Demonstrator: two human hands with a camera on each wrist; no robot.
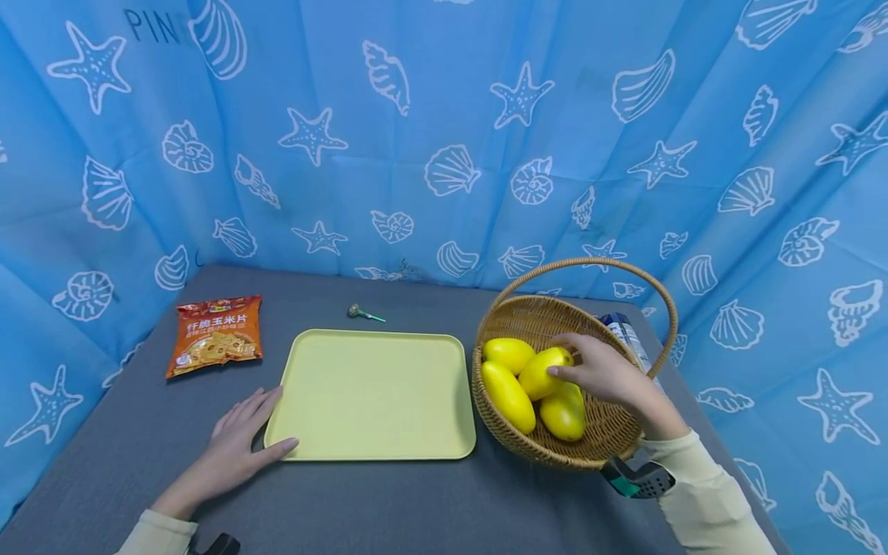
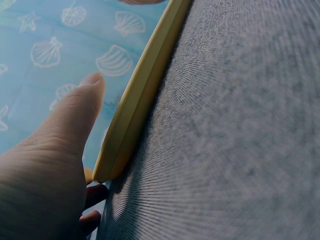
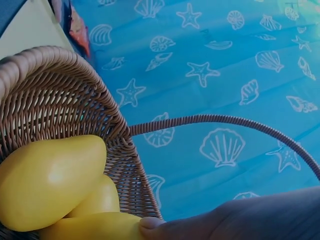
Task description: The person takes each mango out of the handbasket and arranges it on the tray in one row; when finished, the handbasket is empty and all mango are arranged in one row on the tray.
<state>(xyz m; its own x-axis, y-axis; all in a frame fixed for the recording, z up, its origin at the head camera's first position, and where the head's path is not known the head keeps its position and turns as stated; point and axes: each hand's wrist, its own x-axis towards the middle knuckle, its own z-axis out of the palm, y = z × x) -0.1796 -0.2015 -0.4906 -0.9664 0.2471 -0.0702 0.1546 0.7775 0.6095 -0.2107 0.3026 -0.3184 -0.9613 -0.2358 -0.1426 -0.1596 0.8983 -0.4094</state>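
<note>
A wicker basket (image 1: 603,432) with a tall handle stands right of a pale yellow tray (image 1: 375,393). Several yellow mangoes (image 1: 509,397) lie in the basket's left part. My right hand (image 1: 600,370) reaches into the basket and grips the uppermost mango (image 1: 544,371), its thumb on the near side. In the right wrist view, the thumb tip presses against that mango (image 3: 95,227); the other fingers are out of sight there. My left hand (image 1: 239,439) rests at the tray's near left corner, fingers extended along the left edge and thumb by the front rim.
An orange snack bag (image 1: 218,335) lies at the back left of the grey table (image 1: 388,509). Behind the tray is a small green-stemmed object (image 1: 364,313). A dark-and-white item (image 1: 627,335) is partly hidden behind the basket. A blue shell-print curtain (image 1: 416,154) surrounds the table.
</note>
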